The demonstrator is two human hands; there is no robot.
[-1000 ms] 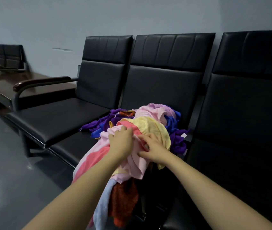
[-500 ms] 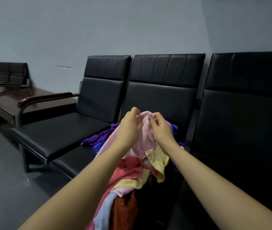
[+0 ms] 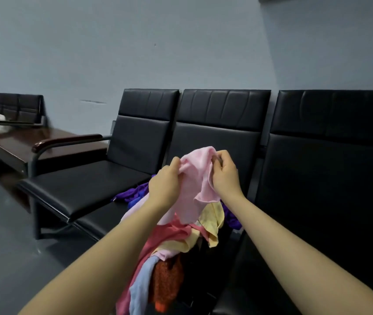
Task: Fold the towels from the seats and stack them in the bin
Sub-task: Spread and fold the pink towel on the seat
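Black seats [image 3: 215,133] stand in a row against a pale blue wall [image 3: 135,53], with a brown desk [image 3: 33,142] far left. Above the middle seat, the left hand [image 3: 165,185] and right hand [image 3: 225,176] each pinch the top edge of a pink towel [image 3: 198,178], which hangs between them. Below it, a pile [image 3: 181,242] of pink, yellow, purple, blue and orange towels spills over the seat's near edge.

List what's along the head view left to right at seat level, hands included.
wooden table → armrest → empty left seat → left hand → pink towel → right hand → right seat backrest
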